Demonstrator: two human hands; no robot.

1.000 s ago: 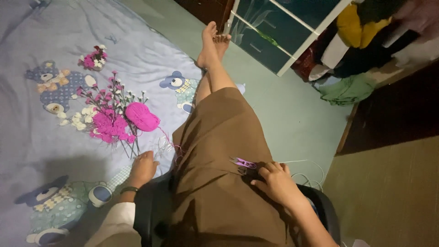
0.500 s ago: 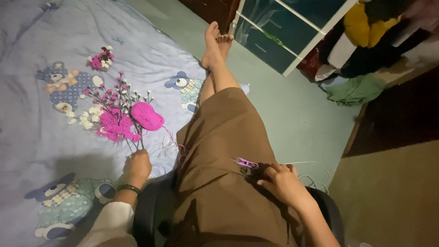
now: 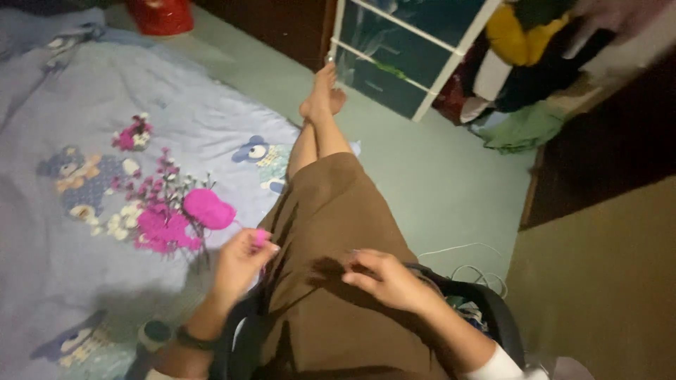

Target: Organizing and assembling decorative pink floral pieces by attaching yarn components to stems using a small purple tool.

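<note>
My left hand (image 3: 241, 262) is raised beside my left thigh, its fingertips pinched on a small pink piece of yarn (image 3: 261, 238). A thin pink strand runs from it toward a pink yarn ball (image 3: 209, 208) lying on the blue patterned sheet (image 3: 84, 98). Pink crocheted flowers (image 3: 160, 229) and thin stems lie beside the ball. My right hand (image 3: 384, 278) rests on my lap over the brown skirt (image 3: 331, 211), fingers curled; whether it holds anything I cannot tell. My bare feet (image 3: 324, 95) stretch out crossed on the green floor.
A small pink flower bunch (image 3: 132, 135) lies farther out on the sheet. A white-framed cabinet (image 3: 408, 56) stands beyond my feet, with piled clothes (image 3: 521, 77) to its right. A red container (image 3: 160, 15) is at the top left. White cords (image 3: 465, 257) lie near the black chair (image 3: 493, 309).
My left hand has lifted off the sheet and now pinches pink yarn beside my thigh. My right hand has shifted left on my lap. The purple item by it is no longer seen.
</note>
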